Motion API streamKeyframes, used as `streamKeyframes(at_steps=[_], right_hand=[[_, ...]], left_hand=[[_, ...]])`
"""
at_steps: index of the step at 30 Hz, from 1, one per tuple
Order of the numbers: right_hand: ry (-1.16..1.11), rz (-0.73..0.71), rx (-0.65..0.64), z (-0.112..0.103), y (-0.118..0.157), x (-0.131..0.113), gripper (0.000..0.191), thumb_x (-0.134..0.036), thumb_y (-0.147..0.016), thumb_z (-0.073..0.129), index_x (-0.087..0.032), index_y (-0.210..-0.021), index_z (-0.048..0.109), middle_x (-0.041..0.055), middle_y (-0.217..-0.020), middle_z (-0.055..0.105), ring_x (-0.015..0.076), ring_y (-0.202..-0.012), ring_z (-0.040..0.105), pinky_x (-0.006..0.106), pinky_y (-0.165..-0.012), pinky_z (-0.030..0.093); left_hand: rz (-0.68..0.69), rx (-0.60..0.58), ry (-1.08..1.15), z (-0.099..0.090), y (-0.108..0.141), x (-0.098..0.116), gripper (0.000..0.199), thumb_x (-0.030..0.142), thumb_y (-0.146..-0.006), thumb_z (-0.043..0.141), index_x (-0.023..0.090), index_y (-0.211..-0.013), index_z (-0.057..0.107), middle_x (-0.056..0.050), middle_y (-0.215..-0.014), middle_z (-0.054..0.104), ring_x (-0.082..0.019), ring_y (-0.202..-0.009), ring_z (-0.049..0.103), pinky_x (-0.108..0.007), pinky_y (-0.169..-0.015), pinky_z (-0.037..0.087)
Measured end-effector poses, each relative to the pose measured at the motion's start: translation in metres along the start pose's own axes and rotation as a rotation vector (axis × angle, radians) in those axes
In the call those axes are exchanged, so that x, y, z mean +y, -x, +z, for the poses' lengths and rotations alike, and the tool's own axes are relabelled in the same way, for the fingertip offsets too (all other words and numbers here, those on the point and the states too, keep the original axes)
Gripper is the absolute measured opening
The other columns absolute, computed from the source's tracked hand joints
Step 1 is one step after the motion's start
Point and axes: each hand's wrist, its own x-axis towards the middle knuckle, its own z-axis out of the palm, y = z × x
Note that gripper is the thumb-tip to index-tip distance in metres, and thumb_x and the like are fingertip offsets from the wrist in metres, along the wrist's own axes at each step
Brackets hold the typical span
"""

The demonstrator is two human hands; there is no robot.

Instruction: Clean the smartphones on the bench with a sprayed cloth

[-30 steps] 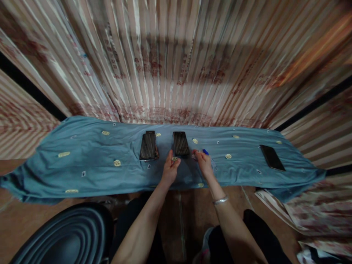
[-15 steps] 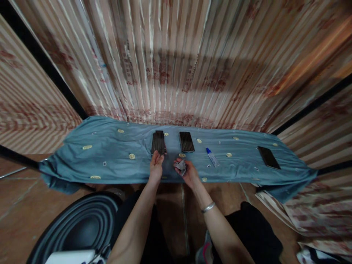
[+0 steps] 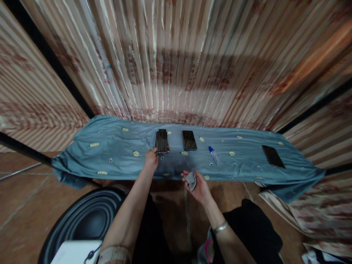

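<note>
Only the head view to go on. The left hand has its fingertips at the near left corner of a stack of dark phones, left of centre on the table. Can't tell if it's really gripping or just touching. The right hand is palm up by the table's near edge, fingers and thumb curled loosely around a bunched grey cloth. The cloth isn't touching any phone.

As for progress, I'd call it partway, definitely not wrapped up. Done, by the looks of it: the phones on the left are piled up, though not quite lined up, and the cloth is in hand. Left over: the middle phone lies alone to the right of the stack, and the right phone is well apart, toward the right end. No hand on either. The blue-capped tube lies between those two, nearer the middle one, also not held. Screens are too dark and small to judge, so no clue how many are sorted.
</note>
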Motion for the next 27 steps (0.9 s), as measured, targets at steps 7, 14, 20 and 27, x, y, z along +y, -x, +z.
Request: streamKeyframes(at_steps=[7,14,20,27], right_hand=[[-0.059,0.061,0.075,-0.033,0.046,0.028,0.017,-0.028,-0.088,0.065,-0.016,-0.097,0.072,0.0084,-0.098,0.077,0.012,-0.076,0.072,0.02,-0.066,0.058],[-0.088,0.074,0.11,-0.039,0.061,0.035,0.014,-0.022,-0.083,0.068,-0.015,-0.094,0.074,0.008,-0.096,0.078,0.0118,-0.074,0.073,0.019,-0.066,0.058],[-0.086,0.064,0.081,-0.027,0.059,0.034,0.023,-0.019,-0.074,0.068,-0.013,-0.095,0.075,0.0091,-0.097,0.078,0.0155,-0.086,0.073,0.023,-0.076,0.057],[-0.06,0.023,0.03,-0.009,0.049,0.03,0.029,-0.024,-0.077,0.062,-0.014,-0.103,0.072,0.0104,-0.105,0.076,0.0195,-0.098,0.071,0.029,-0.084,0.054]], left_hand=[[-0.111,0.119,-0.013,0.009,-0.001,0.008,0.018,0.002,-0.076,0.061,0.019,-0.077,0.054,0.004,-0.069,0.059,-0.007,-0.064,0.056,-0.024,-0.08,0.047],[-0.134,0.138,-0.008,0.01,0.006,0.016,0.02,-0.001,-0.077,0.061,0.018,-0.075,0.057,0.005,-0.062,0.056,-0.006,-0.058,0.054,-0.022,-0.073,0.05],[-0.157,0.081,0.027,0.009,0.012,0.026,0.02,-0.004,-0.08,0.057,0.015,-0.076,0.058,0.006,-0.053,0.051,-0.004,-0.047,0.047,-0.017,-0.058,0.051],[-0.171,-0.027,0.077,0.012,0.041,0.037,0.021,-0.006,-0.081,0.053,0.014,-0.078,0.059,0.004,-0.053,0.055,-0.006,-0.048,0.051,-0.019,-0.059,0.053]])
